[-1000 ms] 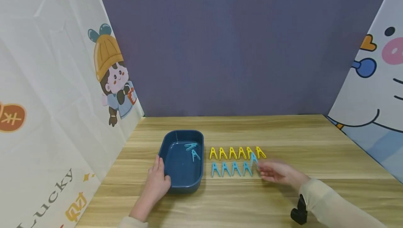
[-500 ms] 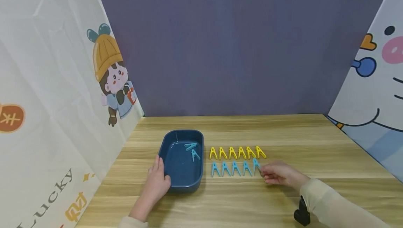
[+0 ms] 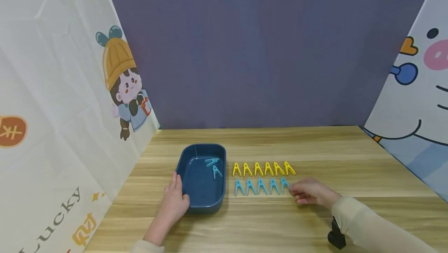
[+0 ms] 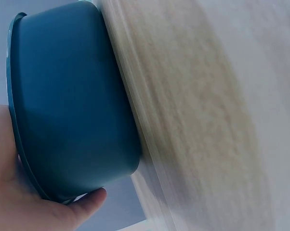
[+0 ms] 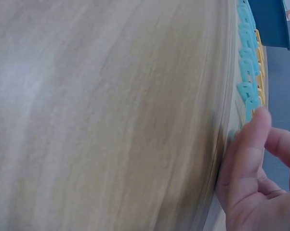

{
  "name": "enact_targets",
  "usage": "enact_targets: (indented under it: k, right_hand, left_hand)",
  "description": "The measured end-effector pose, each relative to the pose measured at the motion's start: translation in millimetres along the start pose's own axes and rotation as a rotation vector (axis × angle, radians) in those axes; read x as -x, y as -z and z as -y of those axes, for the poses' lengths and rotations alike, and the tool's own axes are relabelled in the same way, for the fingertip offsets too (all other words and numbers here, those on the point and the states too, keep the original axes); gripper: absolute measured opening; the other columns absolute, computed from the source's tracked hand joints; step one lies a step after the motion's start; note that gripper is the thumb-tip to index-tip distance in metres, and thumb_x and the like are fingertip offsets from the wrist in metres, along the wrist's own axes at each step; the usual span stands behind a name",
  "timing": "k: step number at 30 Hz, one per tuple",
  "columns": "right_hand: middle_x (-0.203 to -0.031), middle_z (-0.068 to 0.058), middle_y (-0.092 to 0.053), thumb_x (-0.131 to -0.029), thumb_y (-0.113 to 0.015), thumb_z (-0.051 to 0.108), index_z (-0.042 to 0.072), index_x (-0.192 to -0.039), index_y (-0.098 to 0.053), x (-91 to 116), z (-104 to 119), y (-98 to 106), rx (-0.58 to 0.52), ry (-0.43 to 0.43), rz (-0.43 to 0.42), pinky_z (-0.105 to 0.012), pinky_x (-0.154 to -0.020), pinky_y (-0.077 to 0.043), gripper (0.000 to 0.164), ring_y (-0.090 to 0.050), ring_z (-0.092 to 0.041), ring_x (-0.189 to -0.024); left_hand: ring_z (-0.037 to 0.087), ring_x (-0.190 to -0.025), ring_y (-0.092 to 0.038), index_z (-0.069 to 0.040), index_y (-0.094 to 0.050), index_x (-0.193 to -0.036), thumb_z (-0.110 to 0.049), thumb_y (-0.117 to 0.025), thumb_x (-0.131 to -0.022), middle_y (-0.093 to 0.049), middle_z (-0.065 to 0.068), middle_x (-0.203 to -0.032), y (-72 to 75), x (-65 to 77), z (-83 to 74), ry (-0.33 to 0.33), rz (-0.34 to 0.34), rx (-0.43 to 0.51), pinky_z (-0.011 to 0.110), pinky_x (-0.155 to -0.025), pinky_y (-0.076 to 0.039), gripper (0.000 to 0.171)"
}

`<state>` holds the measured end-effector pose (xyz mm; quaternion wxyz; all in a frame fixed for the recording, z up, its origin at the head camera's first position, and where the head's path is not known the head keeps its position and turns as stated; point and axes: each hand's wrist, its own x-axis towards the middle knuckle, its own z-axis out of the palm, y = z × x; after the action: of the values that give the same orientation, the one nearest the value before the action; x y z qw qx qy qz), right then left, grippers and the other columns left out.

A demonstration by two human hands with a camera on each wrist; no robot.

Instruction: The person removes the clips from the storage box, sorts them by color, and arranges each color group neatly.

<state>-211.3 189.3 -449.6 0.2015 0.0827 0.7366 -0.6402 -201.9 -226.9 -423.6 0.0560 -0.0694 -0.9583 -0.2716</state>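
A dark blue plastic basin stands left of centre, with two light blue clothespins lying inside. My left hand holds its near left corner, fingers along the left rim and thumb on the near wall; the left wrist view shows the thumb against the outside. At the right end of a row of light blue clothespins, my right hand pinches the last light blue clothespin by its lower right leg. In the right wrist view, the fingertips partly hide that clothespin.
Behind the blue row lies a row of several yellow clothespins. Everything sits on a wood-grain table backed by a dark purple-grey panel. Printed white sheets hang at the left and right.
My right hand has brought the light blue clothespin down from beside the yellow row to the right end of the blue row. My left hand stays at the basin.
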Motion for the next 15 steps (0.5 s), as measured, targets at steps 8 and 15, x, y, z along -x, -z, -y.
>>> enact_targets:
  k: [8,15]
  right_hand:
    - [-0.072,-0.004,-0.057,-0.087,-0.057,0.009,-0.005,-0.089,-0.056,2.0,-0.4,-1.8,0.034,0.006,-0.029,-0.025,-0.056,-0.052,0.014,-0.056,-0.010,-0.057]
    - [-0.069,-0.005,-0.056,-0.086,-0.056,0.008,-0.005,-0.085,-0.057,3.1,0.3,-3.6,0.053,-0.002,-0.054,-0.026,-0.057,-0.052,0.013,-0.056,-0.010,-0.057]
  left_hand:
    - [0.049,-0.126,-0.022,0.018,-0.023,-0.136,-0.006,-0.048,-0.083,-0.010,0.029,-0.147,-1.3,-1.0,1.0,0.008,0.004,0.009,0.057,-0.098,-0.026,0.064]
    - [0.049,-0.126,-0.021,0.017,-0.022,-0.137,-0.007,-0.048,-0.083,-0.009,0.027,-0.148,-2.2,-1.9,1.0,0.016,0.005,0.015,0.057,-0.098,-0.026,0.064]
